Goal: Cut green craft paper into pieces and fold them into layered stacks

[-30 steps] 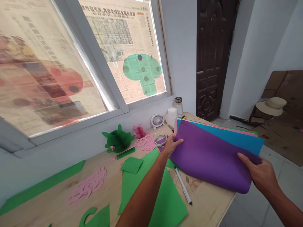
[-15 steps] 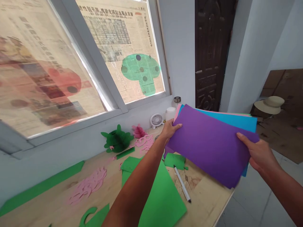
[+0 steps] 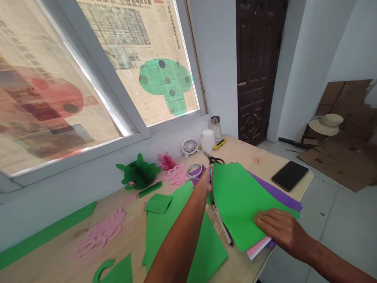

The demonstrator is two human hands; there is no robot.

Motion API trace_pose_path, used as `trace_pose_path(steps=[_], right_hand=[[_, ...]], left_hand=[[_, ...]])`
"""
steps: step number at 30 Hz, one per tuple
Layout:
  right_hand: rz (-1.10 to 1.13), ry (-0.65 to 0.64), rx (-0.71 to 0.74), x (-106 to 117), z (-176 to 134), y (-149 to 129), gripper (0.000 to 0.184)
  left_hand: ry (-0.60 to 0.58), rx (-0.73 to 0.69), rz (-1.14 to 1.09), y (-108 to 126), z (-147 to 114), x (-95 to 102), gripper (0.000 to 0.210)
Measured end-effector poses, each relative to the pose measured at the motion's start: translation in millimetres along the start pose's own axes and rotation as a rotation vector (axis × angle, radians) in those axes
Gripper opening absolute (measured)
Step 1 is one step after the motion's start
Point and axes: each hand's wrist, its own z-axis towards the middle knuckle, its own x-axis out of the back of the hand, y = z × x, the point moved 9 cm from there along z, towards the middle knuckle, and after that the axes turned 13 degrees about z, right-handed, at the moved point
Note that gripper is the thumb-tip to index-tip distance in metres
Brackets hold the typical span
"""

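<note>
Palm flat, your right hand (image 3: 279, 230) presses the green sheet (image 3: 240, 204) topping the paper stack (image 3: 259, 247) at the table (image 3: 262, 157) edge, gripping nothing. Your left hand (image 3: 205, 182) pinches the stack's far corner at 11 o'clock. Its long axis runs 11 to 5, hand to hand. Scissors (image 3: 214, 158) lie beyond at 12.

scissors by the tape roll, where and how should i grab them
Take the scissors by the black handle loops at their right end, coming from above and from the right. They lie flat on the table, blades pointing left toward the small fan, and the loops face open tabletop. The left hand and the green sheet crowd the near side.
</note>
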Motion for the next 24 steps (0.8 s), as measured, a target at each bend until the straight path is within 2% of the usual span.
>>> trace_pose_path(steps=[2, 5, 10, 14, 16, 18, 20, 22, 24], right_hand=[[0.015, -0.01, -0.035, -11, -13, 0, 0.031], [0.053, 0.011, -0.107, -14, -25, 2, 0.033], [0.022, -0.062, -0.183, -25, -34, 0, 0.044], [0.038, -0.091, -0.331, -31, -74, -4, 0.049], [0.068, -0.001, -0.573, -25, -107, 2, 0.055], [0.152, 0.273, -0.979, -10, -154, 15, 0.062], [0.413, 0.529, -1.388, -18, -197, 18, 0.065], [0.816, 0.642, -1.605, -44, -208, 13, 0.06], [1.078, 0.68, -1.666, -59, -196, 9, 0.051]], left_hand=[[0.004, 0.065, 0.002, -15, -9, 9.7, 0.046], [0.014, 0.099, 0.017, -22, -19, 21.1, 0.058], [0.113, 0.036, 0.073, -21, -25, 29.9, 0.033], [0.223, -0.031, 0.12, -18, -29, 34.8, 0.025], [0.246, -0.047, 0.132, -16, -32, 36.2, 0.023], [0.261, -0.06, 0.141, -16, -37, 37.9, 0.025], [0.285, -0.074, 0.152, -16, -42, 40.6, 0.032], [0.315, -0.095, 0.168, -17, -49, 42.6, 0.037], [0.326, -0.117, 0.187, -17, -57, 41.1, 0.038]])
